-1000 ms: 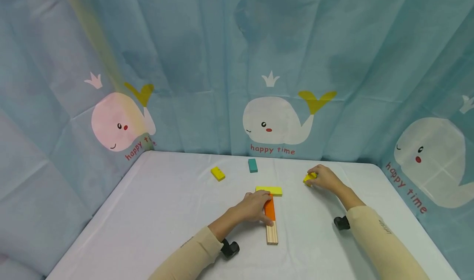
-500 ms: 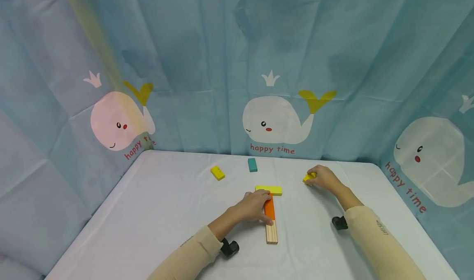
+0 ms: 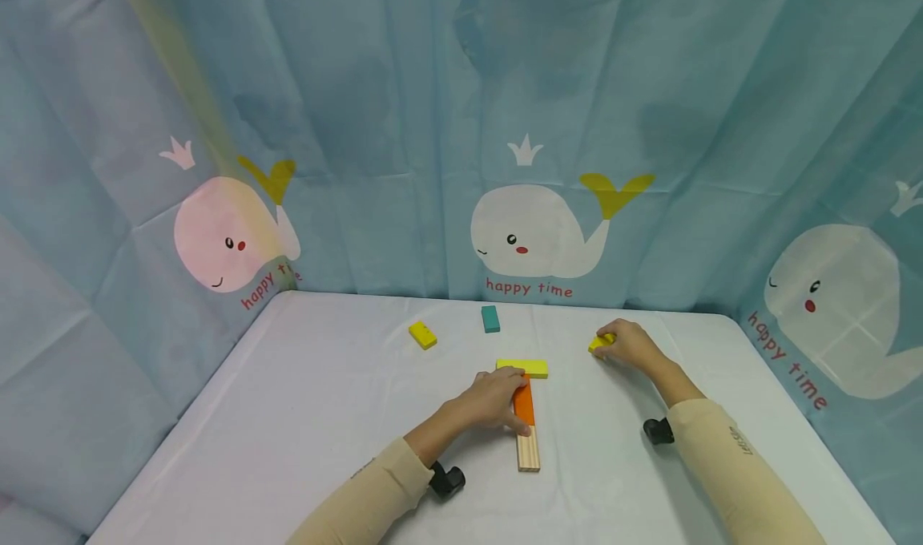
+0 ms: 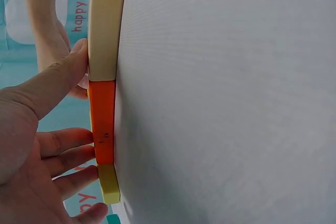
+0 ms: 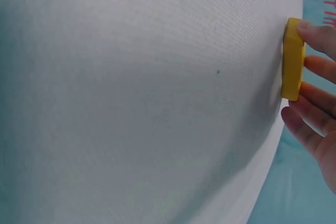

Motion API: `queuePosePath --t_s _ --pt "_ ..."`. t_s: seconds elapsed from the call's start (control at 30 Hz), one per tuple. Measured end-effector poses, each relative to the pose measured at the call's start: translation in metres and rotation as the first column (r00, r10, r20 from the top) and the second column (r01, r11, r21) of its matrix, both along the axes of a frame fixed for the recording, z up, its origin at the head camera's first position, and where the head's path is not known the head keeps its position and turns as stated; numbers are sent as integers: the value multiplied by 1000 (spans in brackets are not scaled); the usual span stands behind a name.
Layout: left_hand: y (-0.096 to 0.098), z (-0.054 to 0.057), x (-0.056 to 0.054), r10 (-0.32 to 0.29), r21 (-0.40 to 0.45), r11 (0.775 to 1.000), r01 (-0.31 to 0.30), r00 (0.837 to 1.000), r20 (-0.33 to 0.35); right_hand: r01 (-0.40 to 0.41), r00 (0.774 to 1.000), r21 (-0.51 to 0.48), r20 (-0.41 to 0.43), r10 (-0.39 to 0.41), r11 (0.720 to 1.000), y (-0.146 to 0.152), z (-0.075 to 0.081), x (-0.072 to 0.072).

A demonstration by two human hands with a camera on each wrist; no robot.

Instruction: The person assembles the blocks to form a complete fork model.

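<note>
A row of wooden blocks lies mid-table: a plain wood block (image 3: 529, 451) nearest, an orange block (image 3: 524, 405) beyond it, and a yellow block (image 3: 534, 368) set crosswise at the far end. My left hand (image 3: 489, 401) rests over this row; in the left wrist view its thumb (image 4: 76, 59) touches the plain block's edge, while its nearly straight fingers reach the orange and yellow ones. Toward the back right, my right hand (image 3: 629, 345) pinches another yellow block (image 5: 293, 61) between thumb and fingers, at or close to the tabletop.
A small yellow block (image 3: 423, 335) with dark marks lies at the back left. Close to the far table edge is a teal block (image 3: 490, 319). A white cloth covers the table (image 3: 288, 417), and a blue curtain (image 3: 404, 128) printed with whales stands behind it.
</note>
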State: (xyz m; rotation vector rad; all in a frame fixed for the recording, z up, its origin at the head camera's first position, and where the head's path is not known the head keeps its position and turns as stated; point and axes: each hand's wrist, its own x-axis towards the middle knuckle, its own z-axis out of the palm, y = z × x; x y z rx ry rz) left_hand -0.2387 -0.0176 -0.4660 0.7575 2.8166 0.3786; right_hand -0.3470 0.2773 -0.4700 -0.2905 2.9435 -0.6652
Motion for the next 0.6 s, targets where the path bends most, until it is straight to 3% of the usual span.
queuePosePath --t_s 0.33,0.6 --pt "2 0 -1 -1 1 1000 1 1000 4 5 1000 -5 23 -4 1000 -1 3 0" --pt "0 -1 -1 4 11 1000 -4 1000 13 -36 999 11 -34 36 999 -1 3 3"
